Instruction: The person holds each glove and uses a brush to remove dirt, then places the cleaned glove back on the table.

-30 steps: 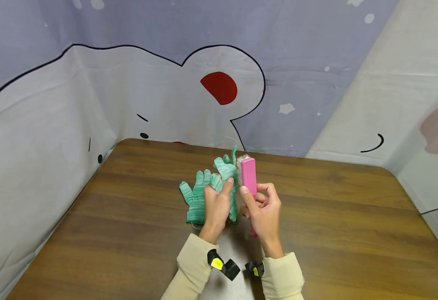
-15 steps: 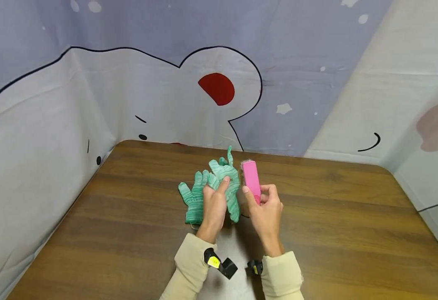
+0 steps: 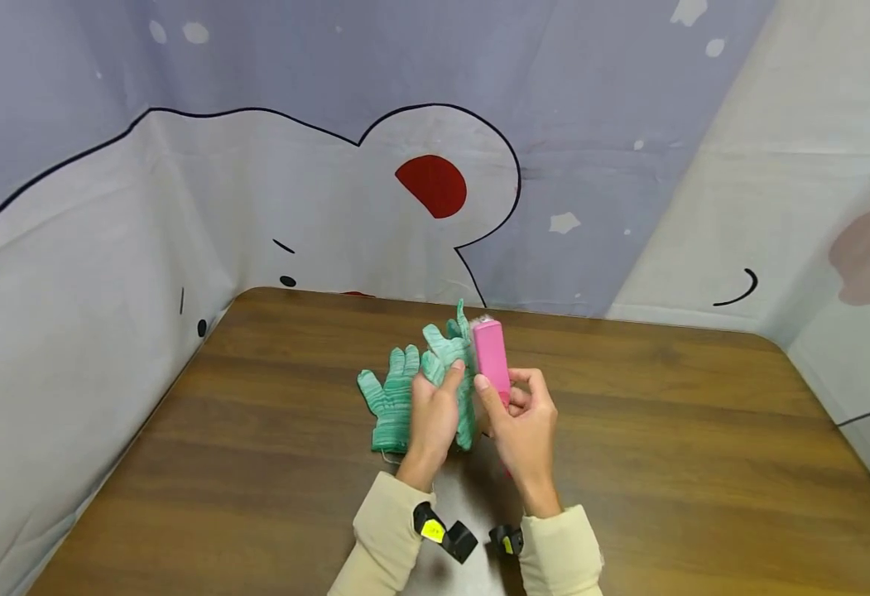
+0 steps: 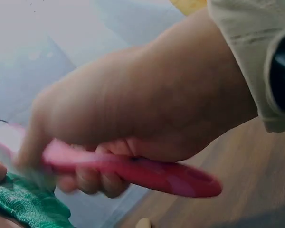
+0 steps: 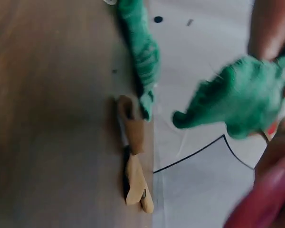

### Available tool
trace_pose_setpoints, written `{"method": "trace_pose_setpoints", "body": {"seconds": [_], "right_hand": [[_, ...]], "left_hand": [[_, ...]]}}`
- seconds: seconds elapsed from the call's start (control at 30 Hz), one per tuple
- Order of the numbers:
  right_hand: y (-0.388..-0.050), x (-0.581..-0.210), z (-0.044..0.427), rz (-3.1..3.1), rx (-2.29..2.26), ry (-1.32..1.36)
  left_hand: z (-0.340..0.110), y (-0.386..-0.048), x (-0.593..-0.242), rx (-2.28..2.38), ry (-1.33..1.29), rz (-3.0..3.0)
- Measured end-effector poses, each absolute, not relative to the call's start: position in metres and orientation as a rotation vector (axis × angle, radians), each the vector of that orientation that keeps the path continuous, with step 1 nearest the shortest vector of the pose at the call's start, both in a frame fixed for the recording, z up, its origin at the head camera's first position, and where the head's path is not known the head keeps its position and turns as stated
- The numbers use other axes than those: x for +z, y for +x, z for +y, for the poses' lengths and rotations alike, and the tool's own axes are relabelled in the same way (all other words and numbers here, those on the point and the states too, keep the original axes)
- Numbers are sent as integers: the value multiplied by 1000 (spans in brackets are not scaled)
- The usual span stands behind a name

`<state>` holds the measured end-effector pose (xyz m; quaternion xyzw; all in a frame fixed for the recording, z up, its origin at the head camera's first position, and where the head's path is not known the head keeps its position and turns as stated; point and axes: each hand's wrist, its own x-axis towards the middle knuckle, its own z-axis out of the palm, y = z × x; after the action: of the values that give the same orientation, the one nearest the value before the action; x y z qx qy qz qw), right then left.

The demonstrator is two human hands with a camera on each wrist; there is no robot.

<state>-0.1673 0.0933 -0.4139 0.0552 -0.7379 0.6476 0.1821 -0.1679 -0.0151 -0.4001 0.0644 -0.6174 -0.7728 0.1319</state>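
Note:
In the head view my left hand (image 3: 433,420) pinches a green knitted glove (image 3: 467,418) with the thumb on top, lifted above the table. My right hand (image 3: 533,439) grips a pink brush (image 3: 491,356) by its handle. Pale bristles face left, against or very near the held glove. Flat on the table, just left of my left hand, lies a second green glove (image 3: 392,407). The left wrist view has the pink handle (image 4: 194,183) running through the curled right fingers (image 4: 88,180). Blurred in the right wrist view, the held glove (image 5: 242,95) hangs from the left hand.
A brown wooden table (image 3: 665,463) carries everything. Behind it stands a cloth backdrop (image 3: 315,190) with printed outlines. A tan object (image 5: 135,175), its kind unclear, lies on the table in the right wrist view, mostly hidden by the hands in the head view.
The brush moved right, away from the held glove, half a second ago, and is now back beside it. The held glove tilts slightly differently. The lying glove has stayed put.

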Motion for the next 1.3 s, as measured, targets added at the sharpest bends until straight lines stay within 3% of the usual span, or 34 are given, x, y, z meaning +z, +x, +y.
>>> {"method": "trace_pose_setpoints", "body": {"seconds": [0.17,0.67,1.3], "right_hand": [[-168,-418,89,-2190,1538,60],[-162,-418,89,-2151,1891,-58],[-171,-419,94,-2232,1699,-109]], "left_hand": [[-16,-168,-403,-2292,166,-1785],[-20,-166,-401,-2476,229,-1381],[-21,-173,-399,-2472,188,-1381]]}}
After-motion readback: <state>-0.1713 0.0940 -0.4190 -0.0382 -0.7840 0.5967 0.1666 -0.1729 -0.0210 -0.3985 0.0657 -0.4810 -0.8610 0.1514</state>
